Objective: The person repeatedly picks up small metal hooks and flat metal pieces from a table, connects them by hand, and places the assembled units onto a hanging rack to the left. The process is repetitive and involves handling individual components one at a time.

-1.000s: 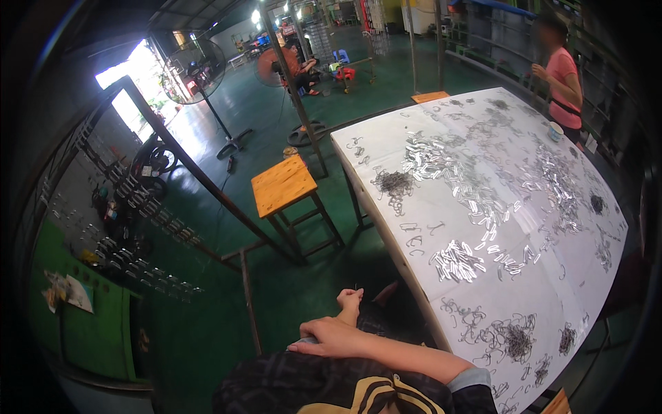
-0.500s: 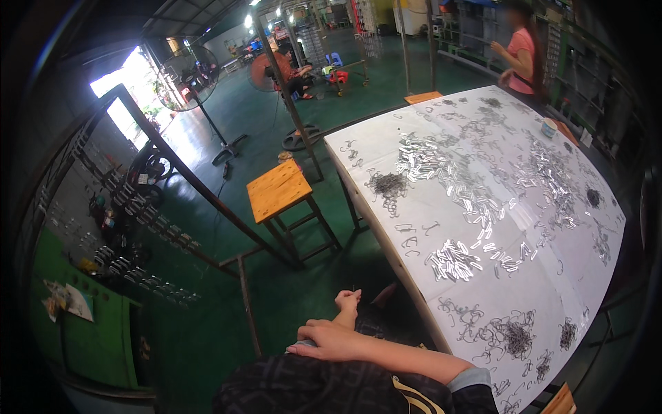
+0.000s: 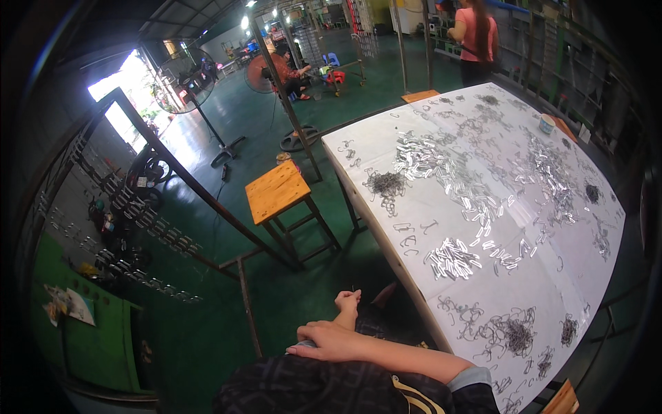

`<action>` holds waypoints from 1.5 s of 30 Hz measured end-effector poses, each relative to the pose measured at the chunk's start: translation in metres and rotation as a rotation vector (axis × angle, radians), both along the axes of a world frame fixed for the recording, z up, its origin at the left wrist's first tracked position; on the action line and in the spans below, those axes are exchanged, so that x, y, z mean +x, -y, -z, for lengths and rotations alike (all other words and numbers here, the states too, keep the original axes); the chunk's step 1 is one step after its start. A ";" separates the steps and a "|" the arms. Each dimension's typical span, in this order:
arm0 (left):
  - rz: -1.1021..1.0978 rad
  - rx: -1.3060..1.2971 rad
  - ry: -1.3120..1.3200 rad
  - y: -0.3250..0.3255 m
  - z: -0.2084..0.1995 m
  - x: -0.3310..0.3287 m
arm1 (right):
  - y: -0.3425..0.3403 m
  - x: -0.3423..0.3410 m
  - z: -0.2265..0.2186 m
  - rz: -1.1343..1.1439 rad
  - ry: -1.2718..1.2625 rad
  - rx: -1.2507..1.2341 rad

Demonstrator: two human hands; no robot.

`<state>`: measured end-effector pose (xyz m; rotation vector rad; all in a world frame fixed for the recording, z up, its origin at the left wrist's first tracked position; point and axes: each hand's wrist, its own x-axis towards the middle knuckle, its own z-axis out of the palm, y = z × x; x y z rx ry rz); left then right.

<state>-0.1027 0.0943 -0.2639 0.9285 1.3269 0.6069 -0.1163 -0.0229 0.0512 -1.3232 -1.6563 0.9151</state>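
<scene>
My left hand (image 3: pixel 347 301) is closed in a pinch beside the near edge of the table, low over my lap. A thin dark sliver sticks up from its fingertips, too small to name. Across my left forearm lies my right hand (image 3: pixel 321 340), its fingers curled over the arm by the grey cuff (image 3: pixel 301 344). Beside me stands the white-covered table (image 3: pixel 476 293). On it are dark wire hooks in a heap (image 3: pixel 518 336) and scattered about, and shiny flat metal pieces in a pile (image 3: pixel 452 259) and in loose bands. Neither hand touches these.
A wooden-topped stool (image 3: pixel 278 192) stands left of the table. Metal frames (image 3: pixel 179 165) hung with small parts, a standing fan (image 3: pixel 196 96) and a green cabinet (image 3: pixel 89 338) are further left. A cup (image 3: pixel 547 124) sits at the table's far right. One person (image 3: pixel 476 34) stands beyond; another (image 3: pixel 293 72) sits.
The standing person in pink has moved left beyond the table's far end and turned their back. The view has shifted slightly. Both my hands stay as they were.
</scene>
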 end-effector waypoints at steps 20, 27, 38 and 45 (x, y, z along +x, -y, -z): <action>0.022 0.028 -0.014 -0.002 0.009 0.003 | 0.004 0.002 -0.002 -0.009 -0.056 -0.075; -0.019 0.050 0.080 -0.014 0.004 0.009 | 0.013 0.011 -0.009 -0.023 -0.155 -0.031; 0.225 0.368 0.446 -0.071 -0.121 0.011 | 0.110 0.113 0.035 1.040 -0.283 -0.024; 0.267 0.365 0.490 -0.050 -0.140 0.006 | 0.179 0.144 0.071 1.380 -0.327 0.020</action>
